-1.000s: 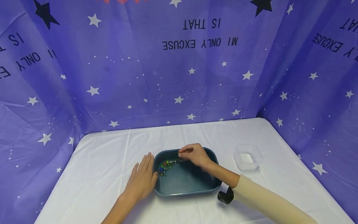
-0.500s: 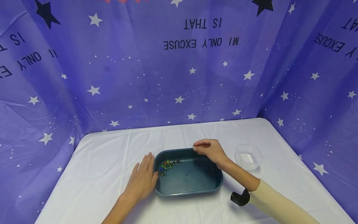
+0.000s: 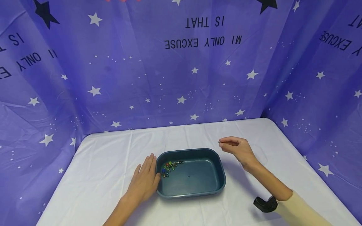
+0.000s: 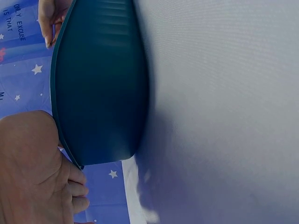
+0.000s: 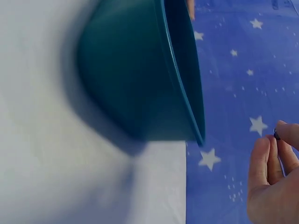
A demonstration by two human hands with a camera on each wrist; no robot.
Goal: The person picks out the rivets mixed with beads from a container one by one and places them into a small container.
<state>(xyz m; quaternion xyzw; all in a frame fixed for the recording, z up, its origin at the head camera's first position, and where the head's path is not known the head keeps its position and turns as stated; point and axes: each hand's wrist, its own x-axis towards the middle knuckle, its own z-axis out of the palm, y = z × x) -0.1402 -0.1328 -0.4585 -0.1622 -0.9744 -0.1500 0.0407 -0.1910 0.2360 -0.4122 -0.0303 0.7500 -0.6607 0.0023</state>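
A dark teal plastic tub [image 3: 195,188] stands on the white cloth, with several small coloured glass marbles [image 3: 167,169] gathered at its left end. My left hand [image 3: 144,180] rests against the tub's left side, fingers straight, the thumb at the rim. To the right of the tub and above the table, my right hand [image 3: 239,152] pinches a small dark marble [image 5: 276,134] between thumb and fingertips. Most of that marble is hidden by the fingers.
Behind my right wrist only a faint outline of a clear plastic container [image 3: 262,152] shows. A black device [image 3: 266,204] is strapped at my right forearm by the cream sleeve [image 3: 299,208]. Purple star-print curtains [image 3: 181,81] surround the white-covered table [image 3: 113,157].
My right hand has lifted the marble out of the tub and carried it right, past the tub's rim. The left hand and the tub have stayed in place.
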